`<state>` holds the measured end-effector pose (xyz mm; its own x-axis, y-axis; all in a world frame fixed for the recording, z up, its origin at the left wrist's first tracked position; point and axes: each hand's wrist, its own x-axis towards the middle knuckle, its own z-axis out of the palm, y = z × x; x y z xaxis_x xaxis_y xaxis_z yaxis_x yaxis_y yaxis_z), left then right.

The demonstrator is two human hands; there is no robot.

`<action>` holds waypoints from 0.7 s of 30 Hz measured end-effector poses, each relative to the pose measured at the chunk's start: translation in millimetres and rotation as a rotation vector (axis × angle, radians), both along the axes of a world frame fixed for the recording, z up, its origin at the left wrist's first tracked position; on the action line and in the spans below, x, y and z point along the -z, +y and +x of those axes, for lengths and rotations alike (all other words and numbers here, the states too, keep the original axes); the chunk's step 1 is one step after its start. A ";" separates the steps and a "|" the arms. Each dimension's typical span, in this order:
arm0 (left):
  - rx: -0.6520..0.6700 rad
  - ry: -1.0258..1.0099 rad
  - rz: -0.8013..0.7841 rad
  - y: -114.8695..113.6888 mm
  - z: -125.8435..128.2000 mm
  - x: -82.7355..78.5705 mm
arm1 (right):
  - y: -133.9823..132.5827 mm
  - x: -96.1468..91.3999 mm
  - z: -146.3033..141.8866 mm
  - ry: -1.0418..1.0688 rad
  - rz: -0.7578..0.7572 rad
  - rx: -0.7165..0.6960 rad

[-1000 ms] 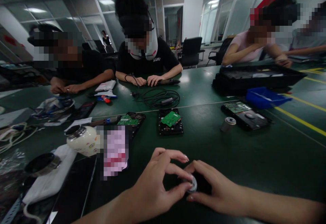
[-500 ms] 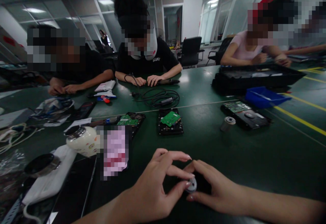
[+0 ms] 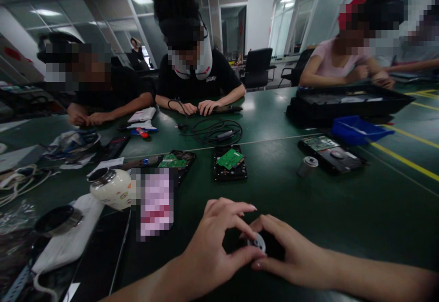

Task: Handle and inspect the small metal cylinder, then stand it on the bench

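Between my hands, low in the head view, is a small round silver metal part (image 3: 259,242) with dark holes in its end face; its exact kind I cannot make out. My left hand (image 3: 219,247) pinches its near side with thumb and index finger, the other fingers lifted and spread. Curled around the part's far and right sides, my right hand (image 3: 288,249) steadies it with thumb and fingers. The part's body is mostly hidden behind the fingers. Beyond my right hand a silver metal cylinder (image 3: 307,166) stands upright on the green table (image 3: 274,187).
Hard drives with green circuit boards lie ahead: one in the middle (image 3: 230,167), one at right (image 3: 331,154). Left of my hands are a cream flask (image 3: 111,190), a pink packet (image 3: 157,203) and a black panel (image 3: 103,247). A coiled cable (image 3: 219,132) lies before a co-worker.
My left fingertips have shifted across the silver part, with the thumb lower and further right. More of its end face shows now. My right hand has barely moved.
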<state>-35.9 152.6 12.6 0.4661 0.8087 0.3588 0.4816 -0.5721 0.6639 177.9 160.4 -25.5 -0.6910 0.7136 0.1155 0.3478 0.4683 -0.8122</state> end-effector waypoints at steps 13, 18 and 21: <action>-0.010 -0.119 -0.169 -1.7 -0.7 4.7 | 0.2 -3.6 -0.7 -0.009 -0.008 0.002; 0.101 -0.042 -0.158 -5.2 -1.8 -0.7 | 0.2 -1.8 -0.2 0.013 0.001 -0.006; 0.051 -0.044 -0.150 -5.7 -2.4 2.1 | -0.1 -0.5 0.4 -0.003 0.012 0.002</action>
